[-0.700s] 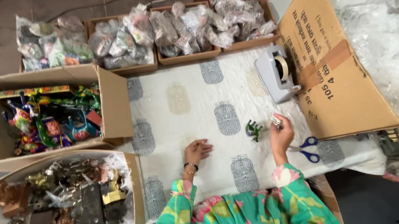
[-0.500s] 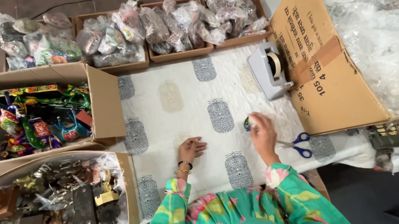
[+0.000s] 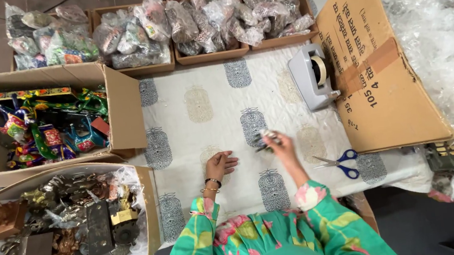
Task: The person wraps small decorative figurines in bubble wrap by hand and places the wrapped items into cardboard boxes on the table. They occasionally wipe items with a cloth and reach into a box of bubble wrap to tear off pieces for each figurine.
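Fingers of the right hand (image 3: 280, 141) pinch a small dark figurine (image 3: 262, 139), blurred, just above the printed cloth (image 3: 207, 98). Left hand (image 3: 221, 164) lies flat and released beside it. Best to keep the pinch firm and steady.

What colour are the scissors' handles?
Blue, on the scissors beside the right hand; head view.

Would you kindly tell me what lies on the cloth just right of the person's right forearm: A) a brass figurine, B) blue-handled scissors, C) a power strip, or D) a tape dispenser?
B: the scissors lie on the cloth beside the right forearm, while the right hand holds a small dark object farther up; the tape dispenser stands farther back.
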